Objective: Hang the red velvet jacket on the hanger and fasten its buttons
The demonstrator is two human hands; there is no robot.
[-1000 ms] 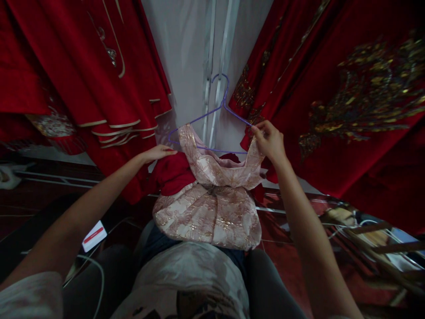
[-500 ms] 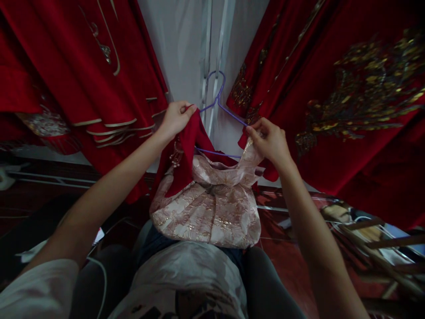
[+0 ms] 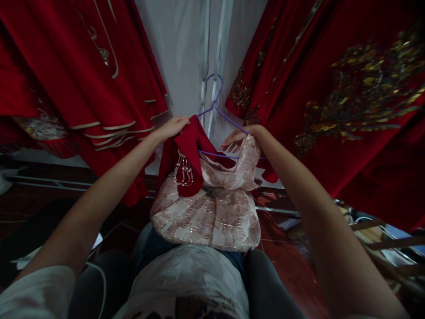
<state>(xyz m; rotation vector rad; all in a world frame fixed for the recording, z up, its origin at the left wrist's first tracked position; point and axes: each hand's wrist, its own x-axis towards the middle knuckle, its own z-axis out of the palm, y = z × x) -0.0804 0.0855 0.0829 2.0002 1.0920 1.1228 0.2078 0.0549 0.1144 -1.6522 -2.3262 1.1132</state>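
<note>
A purple wire hanger (image 3: 215, 104) stands up in front of me with a pink and gold brocade garment (image 3: 212, 208) hanging from it onto my lap. My left hand (image 3: 172, 127) pinches the top of a red velvet piece (image 3: 187, 153) with a beaded tassel and holds it over the hanger's left shoulder. My right hand (image 3: 241, 135) rests on the hanger's right shoulder, above the pink strap. Its fingers are stretched out and point left.
Red embroidered robes (image 3: 83, 75) hang at the left and more red robes with gold embroidery (image 3: 348, 102) at the right, with a white wall (image 3: 186, 57) between them. A dark red floor (image 3: 292, 266) lies below, with wooden frames (image 3: 392, 248) at the right and a white cable (image 3: 99, 274) at the left.
My left hand rose from the garment's side and pulled the red piece up over the hanger's left shoulder. My right hand let go of its pinch on the pink strap and spread its fingers.
</note>
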